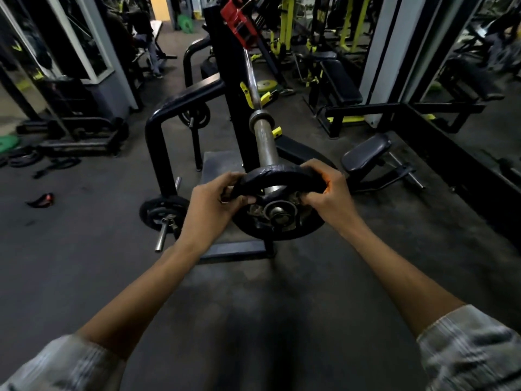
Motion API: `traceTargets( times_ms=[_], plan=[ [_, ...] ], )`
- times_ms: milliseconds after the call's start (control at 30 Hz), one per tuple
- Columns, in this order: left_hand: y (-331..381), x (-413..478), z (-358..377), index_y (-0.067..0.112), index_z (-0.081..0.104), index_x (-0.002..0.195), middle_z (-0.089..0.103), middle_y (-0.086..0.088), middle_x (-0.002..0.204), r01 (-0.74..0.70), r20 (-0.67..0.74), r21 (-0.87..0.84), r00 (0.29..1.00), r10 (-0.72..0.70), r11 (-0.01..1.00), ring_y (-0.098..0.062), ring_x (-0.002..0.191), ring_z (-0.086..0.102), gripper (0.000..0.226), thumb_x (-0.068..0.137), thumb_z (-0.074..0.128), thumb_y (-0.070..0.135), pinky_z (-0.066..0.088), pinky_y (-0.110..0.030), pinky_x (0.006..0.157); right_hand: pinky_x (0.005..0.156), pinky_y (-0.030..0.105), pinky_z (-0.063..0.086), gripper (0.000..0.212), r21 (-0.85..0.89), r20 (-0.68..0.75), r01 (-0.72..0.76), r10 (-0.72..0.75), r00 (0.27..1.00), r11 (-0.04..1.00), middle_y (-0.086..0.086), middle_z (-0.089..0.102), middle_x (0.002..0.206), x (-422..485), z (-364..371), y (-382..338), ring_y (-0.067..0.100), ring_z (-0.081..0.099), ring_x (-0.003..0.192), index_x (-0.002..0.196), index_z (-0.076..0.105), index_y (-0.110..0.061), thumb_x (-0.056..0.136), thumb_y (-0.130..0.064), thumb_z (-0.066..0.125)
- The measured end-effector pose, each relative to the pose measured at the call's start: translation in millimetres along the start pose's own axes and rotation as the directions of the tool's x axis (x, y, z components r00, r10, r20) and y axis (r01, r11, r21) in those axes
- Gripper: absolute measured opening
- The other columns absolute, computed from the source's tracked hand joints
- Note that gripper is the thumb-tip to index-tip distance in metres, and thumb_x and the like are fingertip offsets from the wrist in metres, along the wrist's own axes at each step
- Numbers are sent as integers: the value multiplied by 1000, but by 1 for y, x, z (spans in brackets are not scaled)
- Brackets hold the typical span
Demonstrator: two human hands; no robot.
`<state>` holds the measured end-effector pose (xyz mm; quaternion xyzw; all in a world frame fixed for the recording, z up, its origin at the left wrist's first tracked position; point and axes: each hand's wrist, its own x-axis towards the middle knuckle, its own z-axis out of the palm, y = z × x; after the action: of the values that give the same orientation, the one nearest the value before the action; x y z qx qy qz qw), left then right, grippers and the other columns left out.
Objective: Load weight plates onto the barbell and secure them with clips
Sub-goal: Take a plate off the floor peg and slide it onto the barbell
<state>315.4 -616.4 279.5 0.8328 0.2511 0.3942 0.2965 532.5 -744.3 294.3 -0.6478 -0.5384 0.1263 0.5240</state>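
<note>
A black weight plate [277, 230] sits on the very end of the barbell sleeve [266, 148], whose steel tip shows through the plate's centre hole. My left hand [210, 207] grips the plate's left rim. My right hand [328, 193] grips its right rim. The barbell shaft [249, 80] runs away from me onto a black rack. A red clip-like part [238, 22] is on the rack at the far top.
A black rack frame [158, 131] stands to the left, with plates stored on its pegs [163, 213]. A small padded seat [366, 152] is at the right. Loose plates lie on the floor at far left [25, 158]. A mirror wall runs along the right.
</note>
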Motion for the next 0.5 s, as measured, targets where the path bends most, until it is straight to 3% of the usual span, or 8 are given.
traceTargets(
  times_ms=[67,167,300,500],
  plan=[
    [-2,-9,5,26,68,125,69,31,105,32,3,-25,999,-32,999,17,103,64,49,80,85,15,53,-9,88,93,39,53,54,-145,-32,55,-60,998,988,1,63,120,-15,0,7,17,61,113,127,62,-17,73,-13,67],
    [-6,-14,9,28,64,132,68,33,108,33,-21,15,999,-33,999,15,105,64,55,82,83,15,50,-6,90,112,35,44,79,-224,-25,115,-123,992,968,-2,41,154,-34,5,19,16,43,143,161,31,-22,91,-7,63],
    [-9,-1,14,30,63,133,63,47,103,5,-56,40,998,-2,999,20,103,63,54,83,82,18,45,-1,88,125,45,31,80,-150,1,150,-152,988,977,3,31,164,-17,5,28,18,31,153,163,26,-14,94,8,59],
    [-34,48,27,29,62,133,64,45,106,21,-120,24,993,-18,1000,17,106,64,51,86,80,20,48,-5,91,129,41,23,76,-195,44,136,-130,991,971,9,30,166,52,7,43,21,25,156,159,32,-9,90,14,54]
  ],
)
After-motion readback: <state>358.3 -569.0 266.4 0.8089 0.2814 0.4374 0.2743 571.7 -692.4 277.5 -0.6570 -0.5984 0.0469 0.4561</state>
